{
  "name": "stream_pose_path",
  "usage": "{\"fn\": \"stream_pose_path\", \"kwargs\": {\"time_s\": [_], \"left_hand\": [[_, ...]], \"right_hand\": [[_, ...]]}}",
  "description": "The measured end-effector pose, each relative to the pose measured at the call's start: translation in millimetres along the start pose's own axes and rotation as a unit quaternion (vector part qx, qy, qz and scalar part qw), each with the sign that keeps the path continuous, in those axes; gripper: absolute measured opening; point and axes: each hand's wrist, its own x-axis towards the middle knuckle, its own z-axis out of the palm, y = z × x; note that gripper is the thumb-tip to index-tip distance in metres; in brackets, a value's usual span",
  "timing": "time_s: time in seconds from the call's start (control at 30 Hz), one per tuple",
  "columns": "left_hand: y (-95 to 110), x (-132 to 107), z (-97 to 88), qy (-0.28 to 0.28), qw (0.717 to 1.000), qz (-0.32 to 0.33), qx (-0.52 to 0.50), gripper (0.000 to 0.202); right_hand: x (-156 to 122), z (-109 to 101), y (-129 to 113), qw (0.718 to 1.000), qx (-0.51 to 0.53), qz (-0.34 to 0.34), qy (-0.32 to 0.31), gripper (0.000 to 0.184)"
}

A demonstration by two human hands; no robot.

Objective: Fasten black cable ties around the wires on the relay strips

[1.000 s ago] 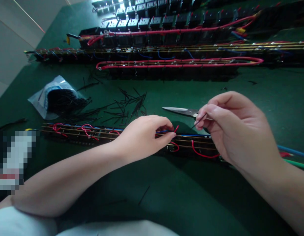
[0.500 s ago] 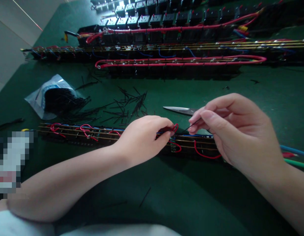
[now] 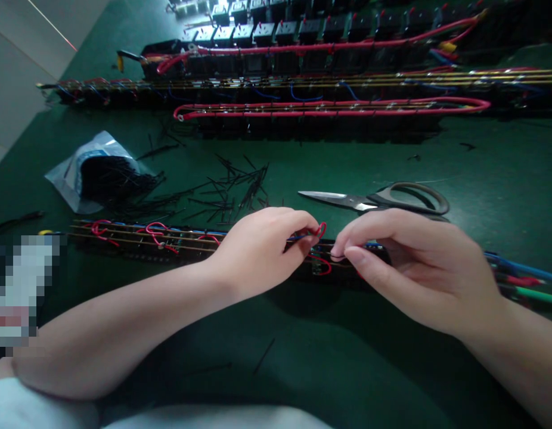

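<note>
A long black strip of parts [image 3: 137, 241] with brass rails and red and blue wires lies across the green mat in front of me. My left hand [image 3: 262, 247] rests on it, fingers closed on a small red wire loop [image 3: 319, 229]. My right hand [image 3: 405, 268] is just to the right, thumb and forefinger pinched on a thin black tie whose tip meets the strip beside the loop. Most of the tie is hidden in the pinch.
Scissors [image 3: 383, 199] lie just behind my right hand. Loose black ties [image 3: 226, 190] are scattered behind the strip, spilling from an open plastic bag [image 3: 97, 173] at the left. More wired strips [image 3: 329, 107] fill the far side. Coloured cables [image 3: 526, 280] run off right.
My right hand has come down and leftward with the black tie, from above the scissors to the strip beside the red loop. The scissors' handles now show. My left hand has barely moved.
</note>
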Motion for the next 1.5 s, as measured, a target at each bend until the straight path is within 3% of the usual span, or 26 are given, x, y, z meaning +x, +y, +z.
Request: {"fn": "stream_pose_path", "kwargs": {"time_s": [0.17,0.47,1.13,1.5], "left_hand": [[0.8,0.4,-0.3,0.000,1.000,-0.002,0.005,0.018],[0.0,-0.1,-0.3,-0.006,1.000,0.001,-0.004,0.017],[3.3,-0.9,1.1,0.001,0.999,0.000,0.047,0.024],[6.1,-1.3,-3.2,-0.036,0.998,-0.032,0.030,0.033]], "right_hand": [[1.1,-0.7,-0.4,0.999,-0.009,-0.033,-0.022,0.015],[-1.4,-1.6,-6.0,1.000,-0.008,0.002,-0.006,0.017],[1.7,7.1,1.5,0.989,-0.090,-0.106,-0.056,0.017],[3.4,6.1,1.5,0.982,-0.103,-0.142,-0.073,0.019]]}}
